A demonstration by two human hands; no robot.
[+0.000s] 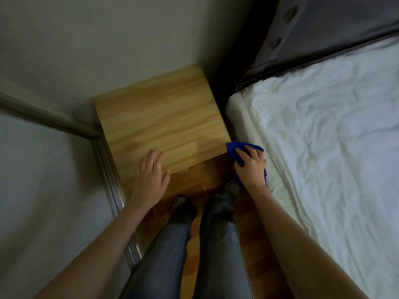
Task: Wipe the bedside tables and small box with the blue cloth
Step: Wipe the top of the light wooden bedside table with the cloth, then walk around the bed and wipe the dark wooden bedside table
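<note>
The wooden tabletop (pixel 159 117) is standing in the corner between the pale wall (pixel 108 39) and the bed (pixel 323 137), its light grain running lengthwise. The left grip (pixel 151 171) is lying open, fingers straight and flat on the tabletop's near left corner. The right grip (pixel 251 167) is curling its fingers over the blue cloth (pixel 234 148), holding it bunched at the near right corner, between tabletop and white mattress edge. The cloth is showing deep blue and crumpled, sticking out past the fingers and below the palm. Whether it is touching the wood is unclear. 2 legs in grey jeans (pixel 220 234) are standing on the brown floor (pixel 216 169).
</note>
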